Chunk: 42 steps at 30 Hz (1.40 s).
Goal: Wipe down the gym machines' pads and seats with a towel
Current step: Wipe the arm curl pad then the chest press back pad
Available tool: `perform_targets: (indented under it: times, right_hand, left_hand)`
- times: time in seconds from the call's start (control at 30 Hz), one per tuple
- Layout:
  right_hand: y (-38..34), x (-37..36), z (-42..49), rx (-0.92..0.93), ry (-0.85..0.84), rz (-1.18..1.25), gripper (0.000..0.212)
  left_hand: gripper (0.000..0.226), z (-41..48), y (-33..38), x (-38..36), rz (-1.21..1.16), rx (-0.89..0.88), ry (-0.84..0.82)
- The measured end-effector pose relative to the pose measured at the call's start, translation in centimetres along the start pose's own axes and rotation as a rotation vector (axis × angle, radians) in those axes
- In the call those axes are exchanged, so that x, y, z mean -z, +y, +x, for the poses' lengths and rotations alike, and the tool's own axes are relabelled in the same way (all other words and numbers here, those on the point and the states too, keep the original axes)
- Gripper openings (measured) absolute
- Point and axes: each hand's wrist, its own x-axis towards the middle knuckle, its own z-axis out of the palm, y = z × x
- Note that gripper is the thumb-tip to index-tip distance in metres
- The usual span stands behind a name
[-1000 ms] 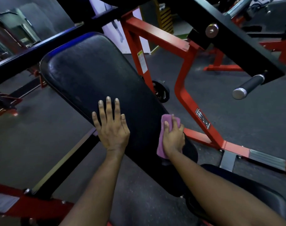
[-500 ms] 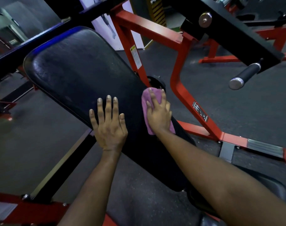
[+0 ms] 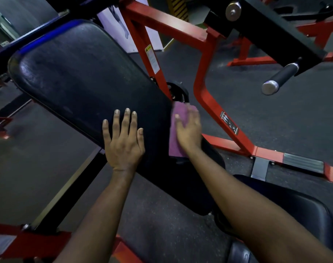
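A long black back pad (image 3: 82, 76) slants across the middle of the view on a red machine frame (image 3: 201, 95). My left hand (image 3: 124, 141) lies flat on the pad's lower part, fingers straight and spread. My right hand (image 3: 188, 130) presses a purple towel (image 3: 178, 130) against the pad's right edge; its fingers are blurred and look extended over the cloth. A black seat (image 3: 294, 209) shows at the lower right, partly hidden by my right forearm.
A black arm with a chrome-capped grip (image 3: 279, 76) juts out at the upper right. Red base rails (image 3: 237, 147) and a grey foot plate (image 3: 302, 162) lie on the dark rubber floor. Another red frame (image 3: 243, 61) stands behind.
My right hand slid the towel up the pad's right edge from its lower end, then a little back down. My left hand has stayed flat on the pad.
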Motion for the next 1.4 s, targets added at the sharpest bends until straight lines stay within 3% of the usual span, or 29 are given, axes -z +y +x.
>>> perform_targets:
  times: [0.1,0.3,0.43,0.53,0.6,0.7,0.83,0.87,1.0,1.07,1.17,1.33,1.4]
  right_hand:
    - [0.3,-0.3,-0.6,0.098,-0.171,-0.111,0.064]
    - [2.9,-0.9,-3.0,-0.047,0.015,-0.260,0.065]
    - [1.1,-1.3,-3.2,-0.153,0.099,-0.122,0.067]
    - [-1.4,-2.2,-5.1,0.167,0.065,-0.208,0.060]
    - [-1.7,-2.6,-5.0,0.268,0.076,-0.299,0.060]
    - [0.1,-2.8,-2.8,0.154,0.133,-0.351,0.063]
    - [3.9,-0.5,1.7,-0.433,0.103,-0.193,0.054]
    - [4.3,-0.2,1.6,-0.468,0.086,-0.179,0.054]
    - [2.8,-1.8,-4.4,-0.079,0.142,-0.308,0.060]
    - [3.7,-2.4,-7.1,0.007,0.134,-0.314,0.062]
    - [6.2,-1.3,-5.3,-0.104,0.168,-0.285,0.063]
    - [7.4,0.3,-1.5,-0.545,0.143,-0.137,0.051]
    - [4.7,-0.2,-2.0,-0.489,0.158,-0.112,0.050]
  left_hand:
    - [0.049,0.0,0.0,0.0,-0.009,0.017,0.006]
    - [0.048,0.2,0.1,-0.1,0.003,0.013,0.042]
    - [0.048,-0.1,0.1,-0.2,0.003,0.021,0.041]
    - [0.048,0.0,0.2,-0.1,-0.006,0.030,0.029]
    - [0.048,0.0,0.1,-0.1,-0.006,0.023,0.027]
    - [0.048,0.1,0.0,-0.1,-0.005,0.020,0.028]
    - [0.048,0.0,0.2,-0.2,-0.003,0.035,0.037]
    - [0.048,0.0,0.2,-0.3,0.000,0.037,0.038]
    - [0.048,0.0,0.3,-0.5,0.000,0.053,0.045]
    - [0.048,0.0,0.2,-0.4,-0.002,0.049,0.044]
    - [0.048,0.0,0.2,-0.4,0.001,0.047,0.031]
    - [0.047,0.0,0.3,-0.3,-0.001,0.048,0.041]
    - [0.048,0.0,0.1,-0.4,-0.017,0.048,0.040]
